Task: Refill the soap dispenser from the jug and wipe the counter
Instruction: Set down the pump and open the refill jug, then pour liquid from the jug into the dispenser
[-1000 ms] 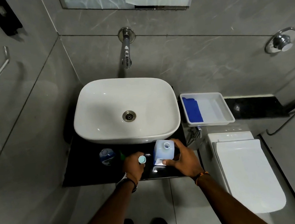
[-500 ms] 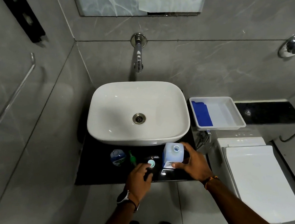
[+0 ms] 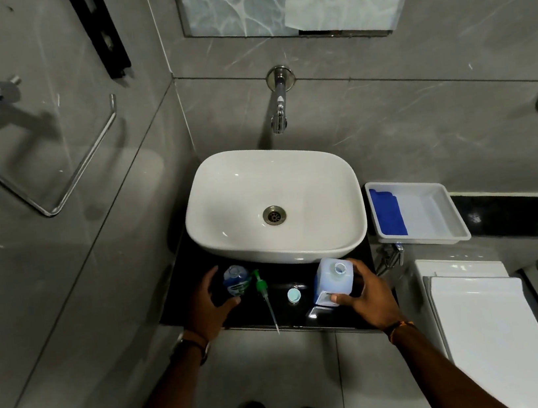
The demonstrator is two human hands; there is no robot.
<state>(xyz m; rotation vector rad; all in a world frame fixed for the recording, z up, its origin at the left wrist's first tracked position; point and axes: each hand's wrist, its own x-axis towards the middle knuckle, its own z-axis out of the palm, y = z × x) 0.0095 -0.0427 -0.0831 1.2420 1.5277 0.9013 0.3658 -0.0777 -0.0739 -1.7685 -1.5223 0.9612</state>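
Soap dispenser (image 3: 236, 280) within loosely curled left hand (image 3: 208, 306); uncapped jug (image 3: 333, 279) in right hand's (image 3: 365, 294) grasp.

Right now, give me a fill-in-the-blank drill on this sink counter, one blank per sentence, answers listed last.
1. The jug under the right hand has its cap off, and the cap lies on the ____.
2. The green pump lies between the soap bottle and the ____.
3. The left hand reaches around the ____.
4. The blue cloth lies in the white ____.

Missing words: counter; cap; soap bottle; tray
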